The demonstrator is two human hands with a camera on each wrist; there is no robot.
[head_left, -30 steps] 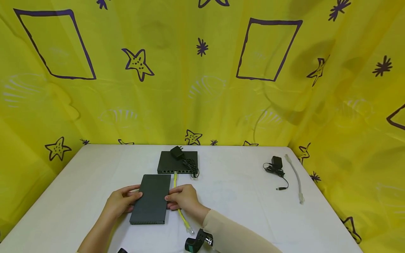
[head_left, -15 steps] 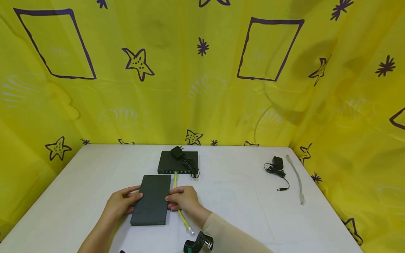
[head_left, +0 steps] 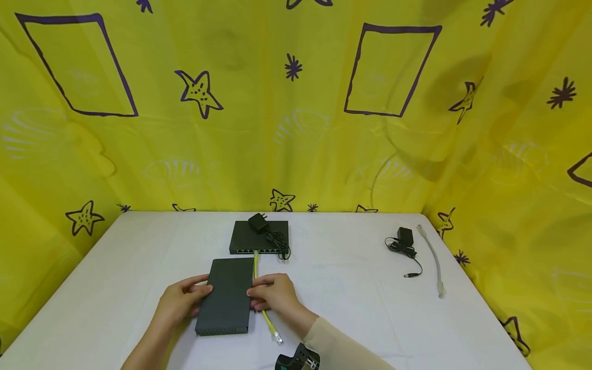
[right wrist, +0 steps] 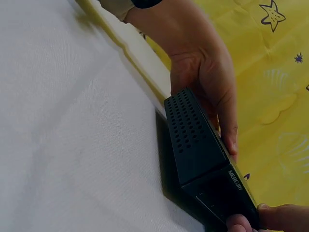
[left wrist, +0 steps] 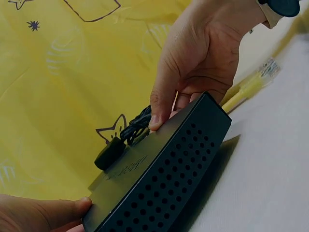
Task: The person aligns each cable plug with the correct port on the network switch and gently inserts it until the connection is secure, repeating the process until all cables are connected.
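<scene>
Both hands hold a black network switch (head_left: 225,295) by its two long sides, thumbs on the top face. My left hand (head_left: 178,302) grips the left side and my right hand (head_left: 279,295) the right side. In the right wrist view the switch's narrow end (right wrist: 217,198) reads MERCURY. A dark shadow lies beneath it, and it looks slightly tilted off the table. A yellow network cable (head_left: 270,326) runs under the right hand from a port of a second black switch (head_left: 241,241) behind; its free clear plug points toward me.
On the second switch sits a black power adapter (head_left: 258,223) with its coiled cord. To the right lie another adapter (head_left: 405,236) with its cord and a grey network cable (head_left: 433,257). Yellow curtains (head_left: 250,154) stand behind the white table (head_left: 342,308).
The held switch has shifted slightly toward me and to the right, both hands moving with it. Its near end shows a little more. The other things on the table stay put.
</scene>
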